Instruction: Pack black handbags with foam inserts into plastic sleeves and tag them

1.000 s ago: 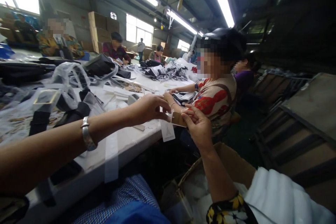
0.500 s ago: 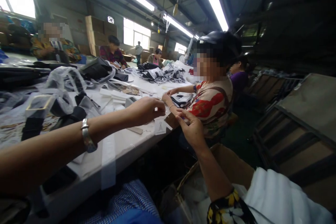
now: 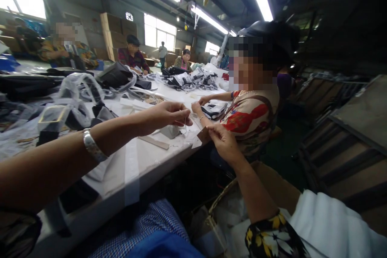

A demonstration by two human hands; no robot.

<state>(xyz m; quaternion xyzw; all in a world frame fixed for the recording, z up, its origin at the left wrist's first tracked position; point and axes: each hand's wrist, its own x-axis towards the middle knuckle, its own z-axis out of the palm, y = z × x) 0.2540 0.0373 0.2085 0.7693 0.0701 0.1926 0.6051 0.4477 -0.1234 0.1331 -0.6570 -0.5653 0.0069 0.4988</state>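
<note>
My left hand [image 3: 172, 113] reaches over the table edge, thumb and fingers pinched together. A thin pale string [image 3: 185, 124] hangs down from its fingertips. Lower and to the right, my right hand [image 3: 225, 142] is closed in a pinch at the corner of a small brown card [image 3: 203, 136]. A white paper tag [image 3: 196, 142] shows against the card's left side; I cannot tell whether the two are joined. Beneath my left hand, a flat beige strip [image 3: 154, 142] and a grey piece [image 3: 170, 131] lie on the white table [image 3: 117, 177].
A co-worker in a patterned top [image 3: 250, 113] sits close on the right, hands on a grey-and-white item [image 3: 214, 109]. Wrapped straps [image 3: 81, 84] and dark bags [image 3: 113, 74] cover the table's left. Below are a basket [image 3: 222, 197] and a white padded roll [image 3: 332, 221].
My left hand has turned, and a string now shows below its fingers. The brown card now shows at my right fingertips. The white tag appears more edge-on. The whole view has shifted slightly.
</note>
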